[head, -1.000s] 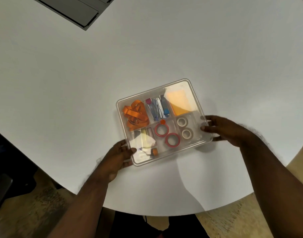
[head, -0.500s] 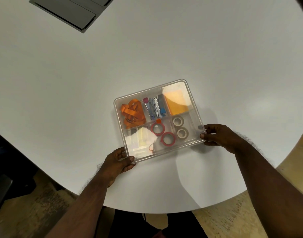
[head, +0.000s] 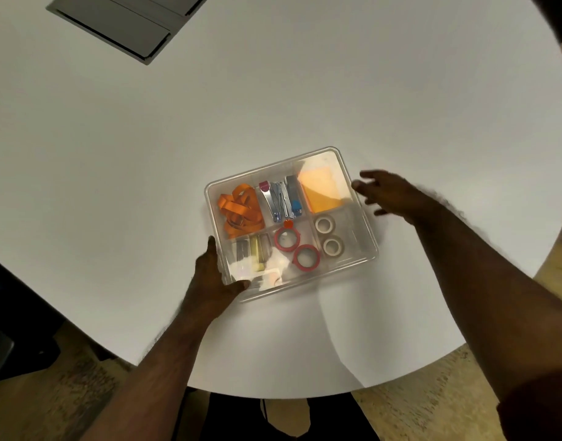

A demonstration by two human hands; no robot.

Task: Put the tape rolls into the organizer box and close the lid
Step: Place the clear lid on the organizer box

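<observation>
The clear organizer box (head: pixel 357 218) lies flat on the white table with its clear lid down over it. Through the lid I see two red tape rolls (head: pixel 297 248) in the middle front compartment and two white tape rolls (head: pixel 329 236) in the compartment to their right. My left hand (head: pixel 214 276) grips the box's front left corner, thumb on top of the lid. My right hand (head: pixel 389 194) hovers at the box's right rim, fingers spread and blurred, holding nothing.
Other compartments hold orange bands (head: pixel 240 210), small staplers (head: pixel 281 198), orange sticky notes (head: pixel 321 189) and staples (head: pixel 252 249). A grey hatch panel (head: pixel 120 23) is set into the round white table (head: pixel 146 138) at the far left. The table's curved front edge runs close below the box.
My right hand let go of the front right corner and moved up along the right side, opening. My left hand slid further onto the front left corner. The box shifted slightly.
</observation>
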